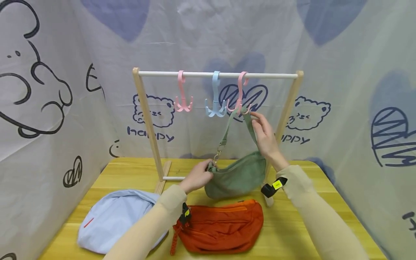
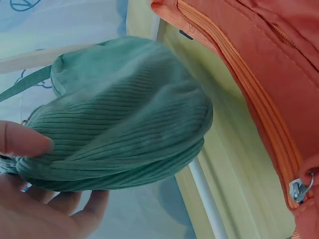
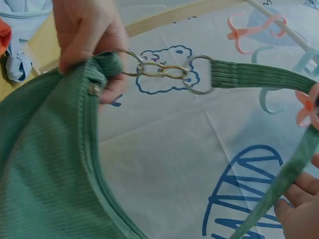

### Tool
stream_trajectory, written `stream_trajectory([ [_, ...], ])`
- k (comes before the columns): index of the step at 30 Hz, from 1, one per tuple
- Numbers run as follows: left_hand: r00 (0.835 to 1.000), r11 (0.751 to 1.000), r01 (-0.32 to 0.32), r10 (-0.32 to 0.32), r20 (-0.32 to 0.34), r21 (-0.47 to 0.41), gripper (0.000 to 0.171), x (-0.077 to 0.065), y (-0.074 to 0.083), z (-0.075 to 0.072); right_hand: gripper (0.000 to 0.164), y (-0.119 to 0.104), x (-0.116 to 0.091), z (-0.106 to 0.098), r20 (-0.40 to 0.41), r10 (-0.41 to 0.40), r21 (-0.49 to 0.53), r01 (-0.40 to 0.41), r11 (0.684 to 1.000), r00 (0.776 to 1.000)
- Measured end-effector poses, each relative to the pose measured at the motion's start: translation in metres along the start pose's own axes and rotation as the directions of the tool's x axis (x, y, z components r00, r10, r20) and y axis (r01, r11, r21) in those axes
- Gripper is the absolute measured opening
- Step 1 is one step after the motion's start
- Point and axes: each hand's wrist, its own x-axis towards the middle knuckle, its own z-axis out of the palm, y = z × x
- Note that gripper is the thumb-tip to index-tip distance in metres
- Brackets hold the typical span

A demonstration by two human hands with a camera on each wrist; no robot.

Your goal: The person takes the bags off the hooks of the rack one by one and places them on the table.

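Green bag (image 1: 238, 178) held up under rightmost pink hook (image 1: 240, 92), strap (image 1: 228, 127) at its prongs. Left hand (image 1: 197, 177) pinches bag's zip-end corner; right hand (image 1: 266, 139) pinches strap. Likely light, floppy, grippy corduroy, hardly fragile; best hold: strap near hook, corner for support.

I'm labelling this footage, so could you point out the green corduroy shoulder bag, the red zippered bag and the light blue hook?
Green corduroy shoulder bag (image 1: 238, 177): head view, middle of its body.
Red zippered bag (image 1: 224, 227): head view, its front.
Light blue hook (image 1: 216, 94): head view, its stem.
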Motion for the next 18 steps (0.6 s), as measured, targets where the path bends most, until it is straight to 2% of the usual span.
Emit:
stream_trajectory([
  [4,0.999,0.998,-0.033,0.032,-0.013,-0.049,0.035,0.002,0.003,0.003,0.043,0.001,-0.004,0.005,-0.011,-0.018,-0.006,0.018,1.0,1.0],
  [7,0.997,0.989,-0.078,0.075,-0.029,-0.123,0.034,0.005,0.01,0.003,0.042,0.001,-0.004,0.008,-0.019,-0.032,-0.008,0.032,0.999,0.999],
  [9,0.993,0.977,-0.112,0.105,-0.049,-0.18,0.031,0.007,0.017,0.002,0.041,0.001,-0.004,0.011,-0.018,-0.038,-0.008,0.038,0.999,0.999],
  [14,0.99,0.94,-0.141,0.126,-0.069,-0.311,0.02,0.015,0.037,-0.005,0.038,0.0,-0.007,0.02,-0.026,-0.045,0.024,0.046,0.999,0.999],
  [18,0.989,0.903,-0.145,0.131,-0.061,-0.404,0.023,0.02,0.049,-0.011,0.035,0.001,-0.009,0.025,-0.041,-0.028,0.052,0.03,0.998,0.999],
])
